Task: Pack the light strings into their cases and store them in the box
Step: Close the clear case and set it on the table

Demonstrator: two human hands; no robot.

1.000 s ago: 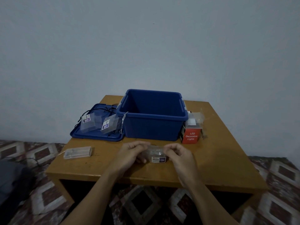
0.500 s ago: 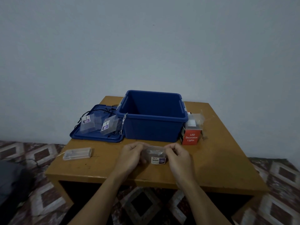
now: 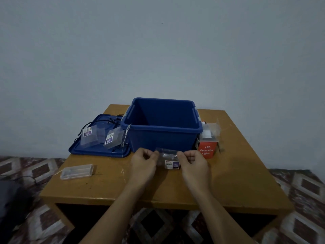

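Observation:
A clear plastic case with a small label and a light string inside is held just above the table in front of the blue box. My left hand pinches its left edge and my right hand pinches its right edge. The blue box stands open and I see nothing inside from here. On the blue lid to its left lie two more clear cases among black light-string wire.
A clear battery holder lies near the wooden table's left front. A red "LED Decorative Lights" carton with clear packaging on top stands right of the box. A dark bag sits on the patterned floor at left.
Both hands have lifted the clear case slightly and moved it a little farther toward the blue box. Nothing else on the table has moved.

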